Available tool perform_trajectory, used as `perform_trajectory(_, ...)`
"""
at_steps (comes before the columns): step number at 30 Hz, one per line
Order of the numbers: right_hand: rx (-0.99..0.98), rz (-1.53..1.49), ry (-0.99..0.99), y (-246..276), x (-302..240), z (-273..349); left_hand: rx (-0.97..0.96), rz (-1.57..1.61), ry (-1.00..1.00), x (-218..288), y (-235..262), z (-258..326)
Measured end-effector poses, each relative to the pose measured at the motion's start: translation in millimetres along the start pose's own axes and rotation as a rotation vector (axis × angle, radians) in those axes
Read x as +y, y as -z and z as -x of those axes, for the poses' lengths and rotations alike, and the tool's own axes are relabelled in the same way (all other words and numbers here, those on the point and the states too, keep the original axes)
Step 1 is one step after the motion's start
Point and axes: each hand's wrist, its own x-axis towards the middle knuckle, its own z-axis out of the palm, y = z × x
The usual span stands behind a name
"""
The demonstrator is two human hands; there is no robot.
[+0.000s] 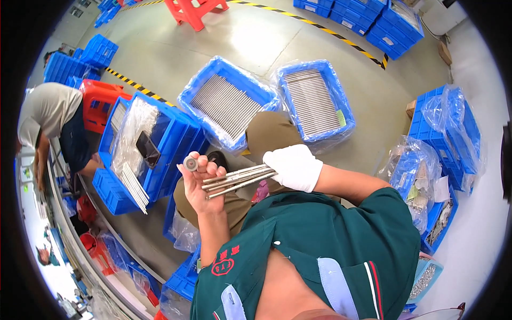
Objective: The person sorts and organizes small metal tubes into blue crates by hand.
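Observation:
My left hand (198, 193), bare, pinches a small round metal piece with a dark centre hole (190, 163) between thumb and forefinger. In a white glove, my right hand (294, 167) is closed on one end of several thin metal rods (234, 179). The rods fan slightly and point left, their free ends by my left palm. Whether that palm touches them I cannot tell. Beyond my knees, two plastic-lined blue crates hold rows of similar rods: the left crate (186, 97) and the right crate (350, 114).
To the left, stacked blue crates (178, 146) carry plastic film, loose rods (134, 188) and a dark phone (148, 149). A person (53, 106) bends beside a red stool (98, 98). On my right stand more crates (426, 125) and bagged parts (416, 176).

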Motion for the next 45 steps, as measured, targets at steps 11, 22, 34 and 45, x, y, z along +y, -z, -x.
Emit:
perform_trajectory(11, 0.361, 0.071, -0.398, 0.6, 120.5, 8.4, -0.113, -0.867, -0.291, -11.9, -14.1, -63.4)
perform_trajectory(22, -0.074, 0.235, -0.906, -62.5, 371.4, -18.6, 0.649, -1.566, -0.33, 71.0, 67.2, -6.2)
perform_trajectory(34, -0.161, 0.449, -0.524, -92.0, 482.2, -104.8, 0.969, -1.713, -0.292, 88.5, 91.5, 17.1)
perform_trajectory(45, 0.029, 0.481, -0.449, -110.6, 487.5, -104.6, 0.992, -1.747, -0.282, 89.8, 89.7, 10.3)
